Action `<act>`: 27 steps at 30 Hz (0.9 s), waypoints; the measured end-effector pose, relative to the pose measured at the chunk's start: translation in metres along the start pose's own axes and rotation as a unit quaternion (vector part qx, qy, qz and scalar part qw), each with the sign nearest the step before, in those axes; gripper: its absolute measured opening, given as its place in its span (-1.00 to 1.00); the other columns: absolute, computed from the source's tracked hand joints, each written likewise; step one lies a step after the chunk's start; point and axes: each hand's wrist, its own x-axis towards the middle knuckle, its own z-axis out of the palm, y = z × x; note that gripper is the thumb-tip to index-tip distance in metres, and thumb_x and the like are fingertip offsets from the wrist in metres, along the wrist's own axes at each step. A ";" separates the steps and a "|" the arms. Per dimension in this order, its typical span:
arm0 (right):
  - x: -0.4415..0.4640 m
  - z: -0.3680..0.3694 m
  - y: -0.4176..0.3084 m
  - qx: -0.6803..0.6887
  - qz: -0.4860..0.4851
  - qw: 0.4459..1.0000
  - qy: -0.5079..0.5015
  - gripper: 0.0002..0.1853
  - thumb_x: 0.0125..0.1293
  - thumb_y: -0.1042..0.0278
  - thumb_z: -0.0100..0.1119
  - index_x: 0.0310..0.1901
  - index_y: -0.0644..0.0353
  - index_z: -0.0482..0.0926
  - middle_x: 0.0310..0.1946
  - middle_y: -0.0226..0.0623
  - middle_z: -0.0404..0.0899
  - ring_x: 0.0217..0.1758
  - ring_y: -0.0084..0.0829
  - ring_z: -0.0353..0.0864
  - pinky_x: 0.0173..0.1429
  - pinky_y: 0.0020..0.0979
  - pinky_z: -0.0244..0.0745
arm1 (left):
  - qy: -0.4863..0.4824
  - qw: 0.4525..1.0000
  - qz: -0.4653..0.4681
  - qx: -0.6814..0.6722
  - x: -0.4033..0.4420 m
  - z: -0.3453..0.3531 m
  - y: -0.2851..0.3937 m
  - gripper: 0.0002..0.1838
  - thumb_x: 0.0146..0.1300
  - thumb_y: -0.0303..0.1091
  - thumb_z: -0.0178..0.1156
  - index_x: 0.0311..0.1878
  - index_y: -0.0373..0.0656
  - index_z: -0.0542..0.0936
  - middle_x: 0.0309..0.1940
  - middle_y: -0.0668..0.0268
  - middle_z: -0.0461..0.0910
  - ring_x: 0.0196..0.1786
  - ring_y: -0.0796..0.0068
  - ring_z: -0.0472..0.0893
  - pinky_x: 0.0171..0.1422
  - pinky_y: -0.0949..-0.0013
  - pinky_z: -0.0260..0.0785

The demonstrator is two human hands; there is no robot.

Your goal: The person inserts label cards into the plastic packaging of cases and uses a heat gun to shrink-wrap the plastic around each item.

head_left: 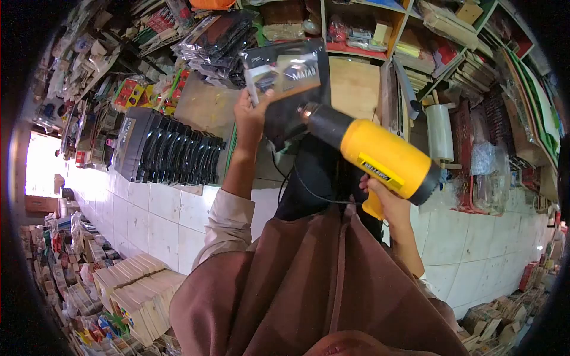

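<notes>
My left hand (250, 113) grips the lower left edge of a flat black package (297, 115) in shiny clear film. A pale label on it reads roughly "MATAB". In my right hand (389, 204) is a yellow heat gun (389, 151), held by its handle. Its black barrel and metal nozzle point at the package's right side, a short distance away. A dark cord runs from the handle across my lap. To the left, a long row of black wrapped packages (178, 148) stands side by side. More wrapped packages (217, 44) are heaped behind my left hand.
Shelves (395, 29) full of goods line the far side. A roll of clear film (439, 133) stands at right, near a red crate (466, 160). Stacked wooden boards (142, 291) sit at lower left on white floor tiles (160, 204). Piled goods fill both sides.
</notes>
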 end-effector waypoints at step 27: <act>0.034 -0.036 -0.022 0.101 -0.047 0.989 0.102 -0.75 0.20 0.41 0.21 -0.11 0.26 0.48 -0.46 -0.25 0.55 -0.52 -0.47 0.53 -0.43 -0.49 0.46 | -0.136 0.839 0.299 0.434 -0.009 -0.025 0.036 -0.49 -0.14 -0.44 0.37 -0.01 -0.21 0.51 -0.04 0.10 0.55 0.06 0.08 0.51 0.22 0.17 0.28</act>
